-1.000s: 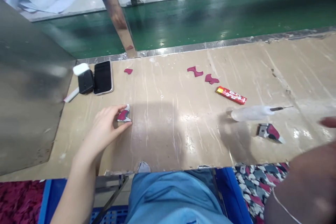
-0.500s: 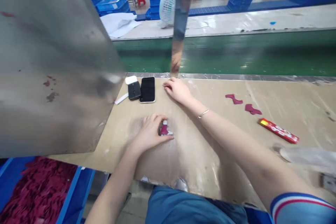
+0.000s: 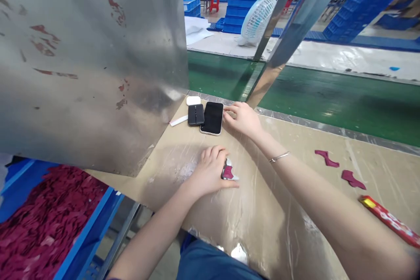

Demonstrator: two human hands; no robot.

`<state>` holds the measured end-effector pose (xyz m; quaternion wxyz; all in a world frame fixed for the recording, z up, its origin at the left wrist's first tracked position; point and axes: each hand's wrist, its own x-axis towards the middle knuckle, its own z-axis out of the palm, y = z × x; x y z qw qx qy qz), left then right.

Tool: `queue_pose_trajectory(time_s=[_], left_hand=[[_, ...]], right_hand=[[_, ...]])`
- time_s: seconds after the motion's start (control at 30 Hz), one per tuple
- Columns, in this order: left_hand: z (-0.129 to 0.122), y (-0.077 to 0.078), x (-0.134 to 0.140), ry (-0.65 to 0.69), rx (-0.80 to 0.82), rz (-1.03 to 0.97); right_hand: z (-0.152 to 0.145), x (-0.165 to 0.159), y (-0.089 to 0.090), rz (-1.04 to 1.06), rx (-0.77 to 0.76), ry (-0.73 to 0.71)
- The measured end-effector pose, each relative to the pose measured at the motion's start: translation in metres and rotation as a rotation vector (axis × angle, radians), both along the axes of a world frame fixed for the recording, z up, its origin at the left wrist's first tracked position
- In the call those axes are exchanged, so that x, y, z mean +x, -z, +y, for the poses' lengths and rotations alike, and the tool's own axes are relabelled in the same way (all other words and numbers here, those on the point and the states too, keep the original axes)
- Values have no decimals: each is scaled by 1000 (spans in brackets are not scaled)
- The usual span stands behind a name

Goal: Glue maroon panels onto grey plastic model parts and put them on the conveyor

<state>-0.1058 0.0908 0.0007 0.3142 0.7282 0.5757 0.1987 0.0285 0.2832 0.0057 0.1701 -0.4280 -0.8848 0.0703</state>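
Observation:
My left hand (image 3: 211,173) is low over the tabletop, fingers and thumb curled around a small maroon, white and dark piece (image 3: 229,172). Its exact kind is unclear, and the palm hides part of it. Farther back, my right hand (image 3: 244,119) lies on the table with its fingers loosely bent and slightly apart, nothing visible in them. Its fingertips are at the right edge of a black-screened phone (image 3: 212,118). Against the phone's left side lies a dark square case (image 3: 196,115), with a white rounded case (image 3: 193,100) behind it and a white strip (image 3: 179,120) at its left.
A metal panel (image 3: 92,61) rises at the left. Below it, a blue crate (image 3: 88,232) holds many maroon cut pieces. To the right lie maroon pieces (image 3: 327,158) and a red packet (image 3: 390,221). Metal posts (image 3: 285,48) and a green belt (image 3: 216,74) border the table's back.
The view has turned left, so the table contents sit farther right in the picture. My right hand has shifted closer to the phone. My left hand stays around the small piece.

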Motion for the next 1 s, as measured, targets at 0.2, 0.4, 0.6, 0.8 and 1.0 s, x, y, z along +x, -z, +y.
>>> queue_pose_trajectory(time_s=[0.2, 0.4, 0.6, 0.8, 1.0], left_hand=[[4, 4, 0, 8, 15, -16], [4, 5, -3, 40, -28, -36], [1, -6, -15, 38, -82, -32], [1, -9, -19, -9, -59, -64], [0, -17, -14, -136, -72, -212]], right_hand=[[-25, -89, -16, -55, 0, -343], [-38, -155, -13, -102, -92, -512], [-51, -137, -18, 120, -248, -550], [-66, -136, -28, 682, -407, -213], [-59, -67, -75, 1076, -561, 38]])
